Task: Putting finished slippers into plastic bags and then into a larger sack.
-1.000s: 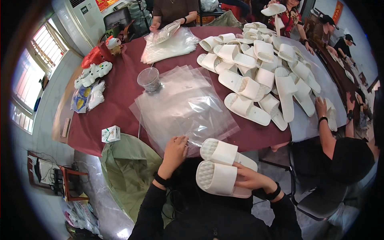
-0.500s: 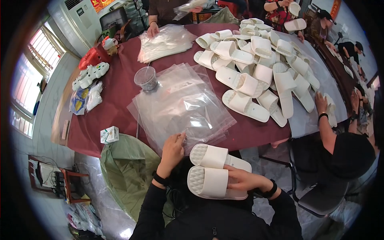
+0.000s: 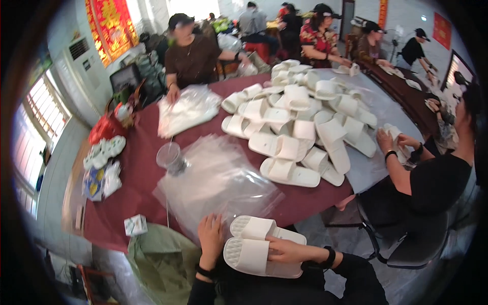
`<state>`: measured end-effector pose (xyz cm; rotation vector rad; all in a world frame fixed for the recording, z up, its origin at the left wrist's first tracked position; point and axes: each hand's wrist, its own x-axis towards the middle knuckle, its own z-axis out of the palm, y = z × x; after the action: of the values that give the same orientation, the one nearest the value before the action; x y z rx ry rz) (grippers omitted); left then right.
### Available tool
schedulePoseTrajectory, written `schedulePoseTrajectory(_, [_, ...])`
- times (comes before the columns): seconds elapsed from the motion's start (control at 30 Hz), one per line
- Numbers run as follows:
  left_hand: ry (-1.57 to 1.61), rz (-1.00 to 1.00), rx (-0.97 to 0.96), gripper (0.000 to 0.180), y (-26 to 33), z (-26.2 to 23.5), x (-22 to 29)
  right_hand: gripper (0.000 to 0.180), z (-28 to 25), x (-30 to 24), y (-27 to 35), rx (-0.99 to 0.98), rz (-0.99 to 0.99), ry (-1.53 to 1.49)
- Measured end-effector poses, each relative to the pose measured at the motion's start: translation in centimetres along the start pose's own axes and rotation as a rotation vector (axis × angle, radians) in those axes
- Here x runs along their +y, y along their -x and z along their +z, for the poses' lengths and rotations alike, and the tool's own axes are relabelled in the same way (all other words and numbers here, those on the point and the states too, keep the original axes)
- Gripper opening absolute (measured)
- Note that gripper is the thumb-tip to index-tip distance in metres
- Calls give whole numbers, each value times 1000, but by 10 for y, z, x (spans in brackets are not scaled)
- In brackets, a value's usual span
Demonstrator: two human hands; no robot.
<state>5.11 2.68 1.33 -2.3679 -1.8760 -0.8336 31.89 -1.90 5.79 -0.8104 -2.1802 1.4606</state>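
My right hand (image 3: 288, 250) grips a pair of white slippers (image 3: 248, 254) side by side over my lap, fingers reaching in under the straps. Their quilted toe ends point left. My left hand (image 3: 210, 235) lies with fingers stretched out on the near edge of a stack of clear plastic bags (image 3: 218, 178), just left of the slippers; no item shows in it. On the stack's left side stands a round clear plastic tub (image 3: 172, 156) with small dark contents, too small to tell.
A large heap of white slippers (image 3: 300, 122) covers the dark red tablecloth (image 3: 140, 170) beyond. Left are a small white box (image 3: 135, 225), a green sack (image 3: 165, 264) and a red bag (image 3: 104, 127). One co-worker (image 3: 432, 173) handles a slipper at right; another (image 3: 190, 58) touches more bags across the table.
The view has tilted up, showing more of the room. My left hand's fingers have gone from a pinch at the bags to lying flatter. My right hand still holds the slippers.
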Motion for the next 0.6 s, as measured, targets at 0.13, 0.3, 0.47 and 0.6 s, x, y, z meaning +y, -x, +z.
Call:
schedulePoseTrajectory(0.13, [4, -28, 11, 38, 1, -3, 10, 37, 1, -7, -3, 196, 7, 176])
schedulePoseTrajectory(0.3, [-8, -42, -11, 43, -5, -6, 29, 23, 5, -7, -9, 328, 83, 392])
schedulePoseTrajectory(0.47, [147, 18, 17, 42, -1, -8, 30, 21, 14, 5, -22, 546, 22, 442])
schedulePoseTrajectory(0.6, [159, -39, -11, 38, 1, -6, 44, 21, 19, 9, -23, 646, 122, 486])
